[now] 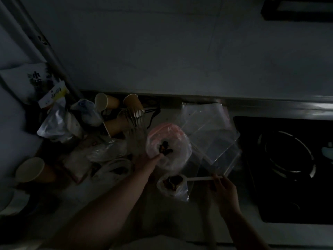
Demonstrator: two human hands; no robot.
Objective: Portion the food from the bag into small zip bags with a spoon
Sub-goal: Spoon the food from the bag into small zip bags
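A: Where's the food bag?

B: We see the pink bag [168,145] mid-counter, mouth facing up, dark food [164,148] showing inside. Left hand [150,162] is at its near-left edge, fingers reaching into the opening; grip is too dark for us to tell.

A: Spoon?

B: White spoon [196,178], right hand [224,186] pinches the handle end btw fingertips. Bowl sits over the mouth of a small zip bag [172,186], dark pieces already inside. That bag's just in front of the pink one.

A: Rest?

B: Stack of clear zip bags [210,130] lies flat to the right, next to a black cooktop [288,168]. Left side we have paper cups [106,101], plastic forks [135,121], misc packets. Steel counter [270,103] edge runs along the wall.
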